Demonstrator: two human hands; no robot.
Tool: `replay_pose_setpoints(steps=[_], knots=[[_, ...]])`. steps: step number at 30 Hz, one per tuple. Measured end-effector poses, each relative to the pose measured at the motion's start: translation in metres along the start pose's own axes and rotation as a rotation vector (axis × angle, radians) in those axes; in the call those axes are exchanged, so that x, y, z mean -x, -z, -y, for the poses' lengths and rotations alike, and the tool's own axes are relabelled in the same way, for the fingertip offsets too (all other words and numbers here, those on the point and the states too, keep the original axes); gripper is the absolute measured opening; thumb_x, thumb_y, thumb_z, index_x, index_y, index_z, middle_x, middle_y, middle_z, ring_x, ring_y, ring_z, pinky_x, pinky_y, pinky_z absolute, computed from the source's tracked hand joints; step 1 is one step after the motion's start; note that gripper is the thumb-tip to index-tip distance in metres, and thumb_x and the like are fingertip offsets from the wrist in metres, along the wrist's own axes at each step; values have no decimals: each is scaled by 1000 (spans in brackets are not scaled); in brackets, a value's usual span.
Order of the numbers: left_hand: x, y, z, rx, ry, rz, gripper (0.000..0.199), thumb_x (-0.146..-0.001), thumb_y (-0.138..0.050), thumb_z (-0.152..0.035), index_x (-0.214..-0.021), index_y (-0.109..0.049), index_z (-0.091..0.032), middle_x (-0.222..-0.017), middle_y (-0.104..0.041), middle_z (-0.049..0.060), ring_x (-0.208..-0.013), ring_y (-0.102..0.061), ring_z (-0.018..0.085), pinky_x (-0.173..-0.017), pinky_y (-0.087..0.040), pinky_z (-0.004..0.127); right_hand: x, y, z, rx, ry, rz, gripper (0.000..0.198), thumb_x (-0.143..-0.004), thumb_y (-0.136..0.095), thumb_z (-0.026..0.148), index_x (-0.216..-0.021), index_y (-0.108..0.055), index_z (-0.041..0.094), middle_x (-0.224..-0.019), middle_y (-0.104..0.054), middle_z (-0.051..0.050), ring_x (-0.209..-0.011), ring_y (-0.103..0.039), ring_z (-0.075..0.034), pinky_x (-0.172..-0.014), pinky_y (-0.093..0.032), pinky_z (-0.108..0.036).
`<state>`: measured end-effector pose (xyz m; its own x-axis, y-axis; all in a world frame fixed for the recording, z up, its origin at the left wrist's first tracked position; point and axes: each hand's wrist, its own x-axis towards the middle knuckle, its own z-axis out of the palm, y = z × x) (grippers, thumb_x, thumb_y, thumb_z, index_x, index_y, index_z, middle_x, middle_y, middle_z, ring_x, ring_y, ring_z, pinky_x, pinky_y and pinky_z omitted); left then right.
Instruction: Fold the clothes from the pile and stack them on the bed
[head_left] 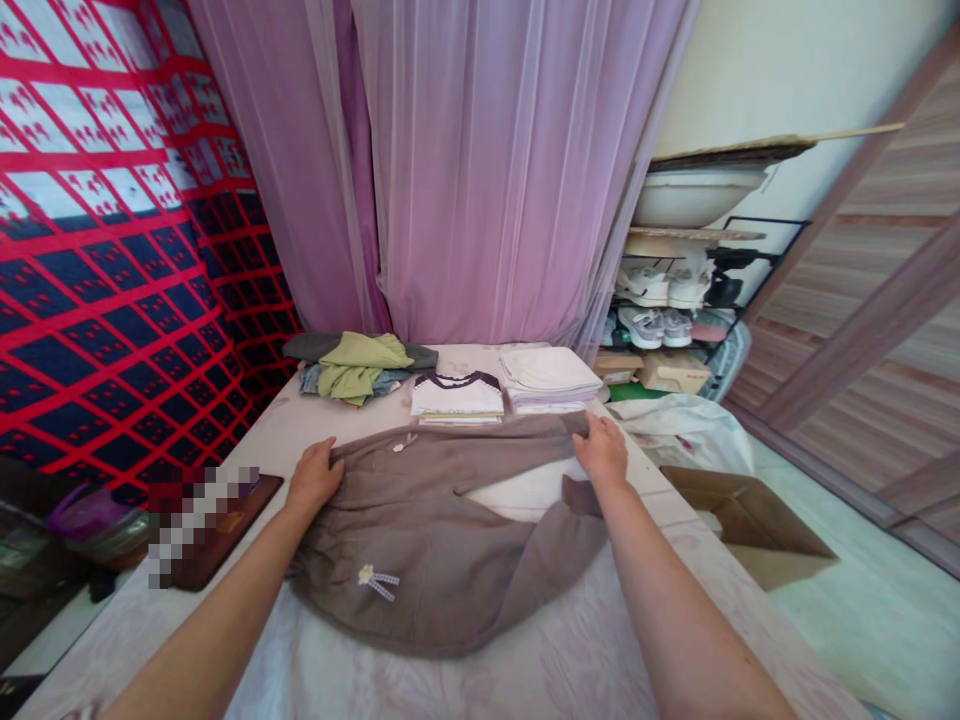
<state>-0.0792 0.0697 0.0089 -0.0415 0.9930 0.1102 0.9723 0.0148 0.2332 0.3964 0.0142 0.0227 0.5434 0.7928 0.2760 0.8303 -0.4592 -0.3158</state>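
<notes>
A pair of brown trousers (435,510) lies spread across the table, waistband to the left and legs to the right. A small flower with checked ribbon tails (379,580) decorates the near side. My left hand (315,476) grips the far corner of the waistband, fingers curled over the cloth. At the far leg's cuff, my right hand (602,447) pinches the fabric. The near leg is bent and its cuff lies close to my right forearm. Just beyond the trousers sit a folded white shirt with a dark collar (457,393) and a stack of folded pale clothes (550,375).
A loose heap of green and grey clothes (364,365) lies at the table's back left. A dark red flat case (225,530), partly blurred, is at the left edge. On the right floor are an open cardboard box (742,510) and a shoe rack (667,305). Purple curtains (510,170) hang behind.
</notes>
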Motion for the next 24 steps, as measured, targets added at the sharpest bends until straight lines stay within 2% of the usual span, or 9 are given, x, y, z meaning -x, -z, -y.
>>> replay_pose_setpoints(steps=[3, 7, 9, 12, 15, 18, 20, 24], knots=[[4, -4, 2, 30, 45, 13, 59, -86, -40, -35, -138, -42, -6, -138, -48, 18, -130, -44, 25, -107, -35, 34, 12, -6, -5, -3, 0, -2, 51, -84, -51, 32, -134, -51, 21, -139, -48, -12, -124, -46, -27, -97, -40, -36], [9, -3, 4, 74, 56, 66, 64, -88, -39, -38, -143, -33, -7, -140, -47, 17, -131, -43, 26, -106, -36, 35, 32, -6, -22, -86, 23, 223, 36, -87, -45, 41, -112, -66, 26, -113, -67, -6, -105, -60, -23, -87, -45, -32], [11, -2, 5, 85, 59, 80, 65, -88, -39, -39, -144, -31, -7, -141, -46, 17, -131, -42, 26, -106, -35, 34, 42, -5, -33, -106, 23, 331, 39, -87, -43, 48, -106, -68, 25, -104, -70, -5, -97, -63, -23, -82, -46, -32], [16, 1, 5, 87, 45, 89, 66, -87, -40, -41, -145, -30, -9, -142, -45, 16, -131, -43, 25, -106, -35, 33, 54, -4, -47, -128, 8, 392, 48, -82, -49, 55, -111, -67, 21, -104, -70, -8, -97, -64, -24, -82, -47, -33], [23, 6, 6, 69, 88, 119, 72, -86, -42, -46, -146, -26, -9, -140, -47, 19, -129, -46, 27, -103, -37, 35, 59, -2, -56, -172, -20, 438, 53, -73, -59, 54, -112, -65, 18, -106, -70, -9, -98, -64, -24, -82, -47, -31], [31, 13, 7, 54, 166, 167, 81, -84, -45, -53, -147, -22, -7, -134, -52, 21, -124, -50, 30, -100, -39, 38, 60, -1, -58, -253, 1, 477, 37, -70, -60, 48, -93, -69, 19, -96, -72, -8, -90, -65, -24, -79, -47, -31], [38, 16, 8, 65, 194, 194, 86, -83, -46, -55, -147, -21, -5, -132, -54, 22, -123, -51, 30, -101, -39, 38, 60, -3, -56, -326, -3, 430, 31, -71, -56, 47, -82, -67, 20, -85, -72, -6, -83, -66, -23, -75, -47, -31], [52, 21, 14, 103, 233, 257, 93, -79, -51, -57, -148, -19, -3, -134, -53, 23, -123, -52, 32, -100, -41, 39, 61, -9, -52, -529, -131, 142, 38, -68, -52, 53, -84, -63, 21, -81, -70, -5, -79, -64, -23, -72, -47, -32]])
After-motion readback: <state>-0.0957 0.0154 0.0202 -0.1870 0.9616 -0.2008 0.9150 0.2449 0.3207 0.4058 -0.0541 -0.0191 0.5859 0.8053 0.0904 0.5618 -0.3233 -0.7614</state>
